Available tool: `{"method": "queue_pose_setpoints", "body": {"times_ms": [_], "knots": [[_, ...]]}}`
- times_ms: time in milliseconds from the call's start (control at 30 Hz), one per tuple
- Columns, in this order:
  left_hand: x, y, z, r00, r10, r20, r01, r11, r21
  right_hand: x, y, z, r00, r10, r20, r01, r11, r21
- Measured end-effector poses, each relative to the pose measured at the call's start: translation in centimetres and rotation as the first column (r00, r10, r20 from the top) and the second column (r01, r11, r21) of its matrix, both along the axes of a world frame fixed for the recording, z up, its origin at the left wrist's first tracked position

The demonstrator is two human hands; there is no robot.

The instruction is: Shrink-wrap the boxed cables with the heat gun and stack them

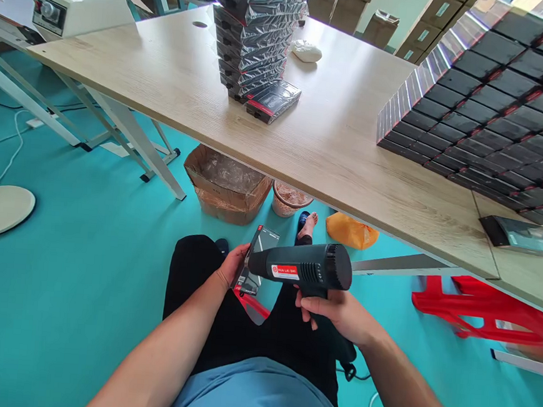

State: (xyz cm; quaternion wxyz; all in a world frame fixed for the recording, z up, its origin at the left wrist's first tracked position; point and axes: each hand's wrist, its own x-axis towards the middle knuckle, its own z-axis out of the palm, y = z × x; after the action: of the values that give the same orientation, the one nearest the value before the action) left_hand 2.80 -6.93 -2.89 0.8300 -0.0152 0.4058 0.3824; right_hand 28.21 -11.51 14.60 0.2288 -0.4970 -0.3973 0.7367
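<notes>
My right hand (331, 310) is wrapped round the grip of a dark heat gun (302, 265) with a red and white label. The gun's nozzle points left, over a flat black and red box (265, 237). My left hand (233, 265) holds that box by its left edge, above my lap. The nozzle covers the middle of the box, and I cannot tell whether they touch. On the table, a tall stack of film-wrapped boxes (253, 45) rises, with one wrapped box (274, 100) lying at its foot.
On the table's (168, 76) right stands a big block of black boxes (485, 114), near a single box (523, 236). Below are a carton of clear film (224, 203), a waste basket (284, 206), an orange bag (351, 230) and a red stool (483, 314). A beige machine (84, 10) stands left.
</notes>
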Motion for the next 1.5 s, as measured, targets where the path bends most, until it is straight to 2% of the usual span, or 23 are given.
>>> {"method": "queue_pose_setpoints", "body": {"times_ms": [100,133,200,267,300,333,400,433,467,567,600,633,700,767,800,900,933,967,1033,1100,1267,1400,1500], "knots": [[-0.1,0.0,-0.1,0.999,-0.039,0.032,0.039,0.999,-0.009,-0.5,0.3,0.3,0.993,-0.075,0.087,0.064,0.99,0.125],[-0.1,0.0,0.0,0.998,-0.036,0.044,0.036,0.999,0.001,-0.6,0.4,0.5,0.991,-0.066,0.117,0.05,0.989,0.138],[-0.2,0.0,0.1,0.998,-0.018,0.056,0.017,1.0,0.014,-0.7,0.4,1.0,0.982,0.082,0.167,-0.1,0.99,0.099],[-0.2,0.0,0.3,0.999,0.011,0.054,-0.012,1.0,0.016,-0.8,0.4,1.3,0.95,0.246,0.191,-0.259,0.965,0.046],[-0.2,0.0,0.3,0.998,0.022,0.051,-0.022,1.0,0.014,-0.9,0.4,1.4,0.944,0.257,0.205,-0.272,0.961,0.048],[-0.1,0.0,0.3,0.998,0.027,0.048,-0.027,1.0,0.01,-1.0,0.4,1.4,0.951,0.212,0.223,-0.233,0.97,0.072],[0.0,0.1,0.4,0.998,0.025,0.051,-0.026,1.0,0.008,-1.2,0.4,1.2,0.97,0.044,0.239,-0.082,0.985,0.15],[0.0,0.1,0.4,0.998,0.027,0.054,-0.027,1.0,0.007,-1.3,0.3,1.2,0.972,-0.004,0.237,-0.038,0.984,0.172],[0.0,0.2,0.3,0.998,0.039,0.058,-0.039,0.999,0.007,-1.4,0.2,1.2,0.973,0.006,0.232,-0.046,0.985,0.168],[-0.2,0.4,0.4,0.991,0.121,0.062,-0.123,0.992,0.028,-1.5,-0.4,1.3,0.944,0.262,0.202,-0.279,0.958,0.063],[-0.3,0.5,0.4,0.987,0.147,0.068,-0.15,0.988,0.041,-1.4,-0.6,1.2,0.933,0.306,0.192,-0.32,0.947,0.044],[-0.4,0.5,0.5,0.983,0.165,0.076,-0.169,0.984,0.052,-1.2,-0.9,1.0,0.939,0.288,0.189,-0.302,0.952,0.044],[-0.5,0.5,0.6,0.978,0.183,0.099,-0.19,0.98,0.064,-0.8,-1.3,0.5,0.972,0.097,0.215,-0.119,0.989,0.092],[-0.6,0.5,0.8,0.971,0.198,0.133,-0.209,0.975,0.072,-0.3,-1.8,0.1,0.966,-0.074,0.247,0.045,0.991,0.125],[-0.6,0.5,0.9,0.967,0.205,0.151,-0.219,0.973,0.078,0.0,-2.1,-0.1,0.966,-0.072,0.247,0.045,0.993,0.111],[-0.4,0.7,1.1,0.964,0.207,0.166,-0.224,0.971,0.085,0.5,-2.6,-0.1,0.974,0.148,0.175,-0.153,0.988,0.015],[-0.4,0.7,1.1,0.967,0.203,0.154,-0.218,0.972,0.083,0.5,-2.5,-0.1,0.973,0.168,0.16,-0.171,0.985,0.009],[-0.3,0.8,1.0,0.97,0.196,0.142,-0.208,0.975,0.078,0.5,-2.4,0.0,0.977,0.136,0.166,-0.141,0.99,0.021],[-0.2,0.7,0.9,0.977,0.173,0.126,-0.182,0.981,0.069,0.2,-1.5,0.0,0.978,-0.048,0.201,0.03,0.995,0.093],[-0.3,0.5,0.7,0.983,0.13,0.127,-0.139,0.988,0.064,-0.5,-0.3,0.3,0.964,-0.194,0.181,0.168,0.974,0.151],[-0.5,0.3,0.1,0.991,0.057,0.118,-0.065,0.996,0.066,-2.2,2.6,2.0,0.996,-0.083,0.022,0.078,0.982,0.17],[-0.5,0.4,0.0,0.991,0.074,0.115,-0.084,0.993,0.082,-1.5,4.1,2.3,0.977,-0.168,0.129,0.141,0.971,0.196],[-0.5,0.4,0.2,0.989,0.093,0.119,-0.101,0.993,0.068,0.1,3.9,1.9,0.973,-0.122,0.198,0.089,0.982,0.168]]}}
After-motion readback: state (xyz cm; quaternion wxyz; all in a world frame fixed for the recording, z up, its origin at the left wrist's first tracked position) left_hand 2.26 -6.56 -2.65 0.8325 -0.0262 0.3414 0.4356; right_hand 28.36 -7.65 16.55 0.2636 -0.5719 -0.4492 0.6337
